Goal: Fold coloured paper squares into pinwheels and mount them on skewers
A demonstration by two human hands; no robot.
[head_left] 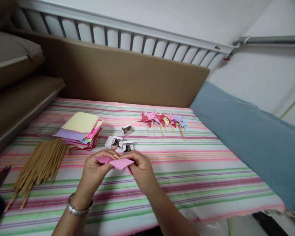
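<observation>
Nearest to the camera are my two forearms [169,211], which come from the bottom edge and reach above a striped cloth [199,177], the largest thing, with bands of pink, green, white and purple. Behind the cloth stands a long brown board [127,72], and along my right side stretches a blue padded surface [243,134]. At my far left, some brown cushions [27,105] are piled one upon another. Before them lies a spread bundle of wooden sticks [41,159], and just beyond it a stack of coloured paper [81,122], with a pale yellow sheet on top. Farther to the right, near the board, several pinwheels [151,115] on sticks lie close together in a row. With my left hand [98,164] I pinch one side of a folded pink paper [121,163], and with my right hand [140,168] I grip its other side; this paper is between my hands, in front of me. Just past my fingers are small white boxes [109,141], and on my left wrist sits a silver bracelet [77,212]. Smallest are the dark pieces [128,148] inside two boxes; what they are, I cannot tell.
</observation>
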